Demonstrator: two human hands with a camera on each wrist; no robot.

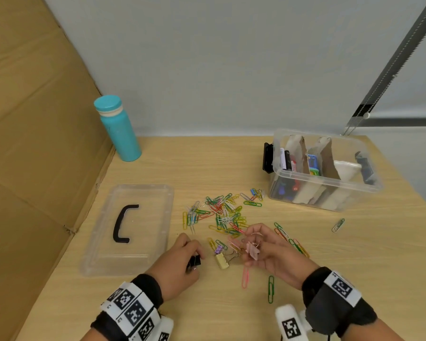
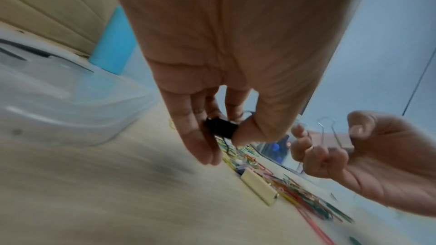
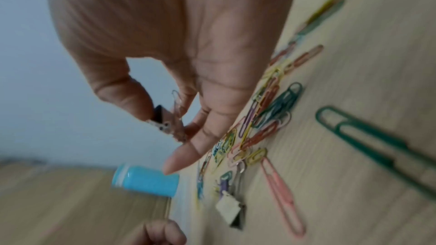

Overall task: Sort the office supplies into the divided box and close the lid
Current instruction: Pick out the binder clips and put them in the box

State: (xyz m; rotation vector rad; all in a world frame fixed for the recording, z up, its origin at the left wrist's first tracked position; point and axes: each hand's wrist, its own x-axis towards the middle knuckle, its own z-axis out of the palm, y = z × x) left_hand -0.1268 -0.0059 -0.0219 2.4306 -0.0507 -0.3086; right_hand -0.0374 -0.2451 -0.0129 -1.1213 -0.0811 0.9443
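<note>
My left hand [image 1: 185, 257] pinches a black binder clip [image 1: 195, 261] between thumb and fingers, just above the table; the left wrist view shows the same black binder clip [image 2: 220, 129]. My right hand [image 1: 263, 249] holds a pink binder clip [image 1: 252, 249], seen as the pink binder clip [image 3: 169, 122] in the right wrist view. Between the hands lie a cream binder clip [image 1: 222, 262] and a small purple one [image 1: 219, 249]. A heap of coloured paper clips [image 1: 221, 212] spreads beyond them. The clear divided box [image 1: 325, 185] stands open at the back right with markers inside.
The clear lid [image 1: 130, 227] with a black handle lies flat at the left. A teal bottle [image 1: 118, 129] stands at the back left beside a cardboard wall [image 1: 30, 143]. Stray clips lie near the front: a pink one [image 1: 245, 278], a green one [image 1: 271, 289], another [image 1: 338, 225] at the right.
</note>
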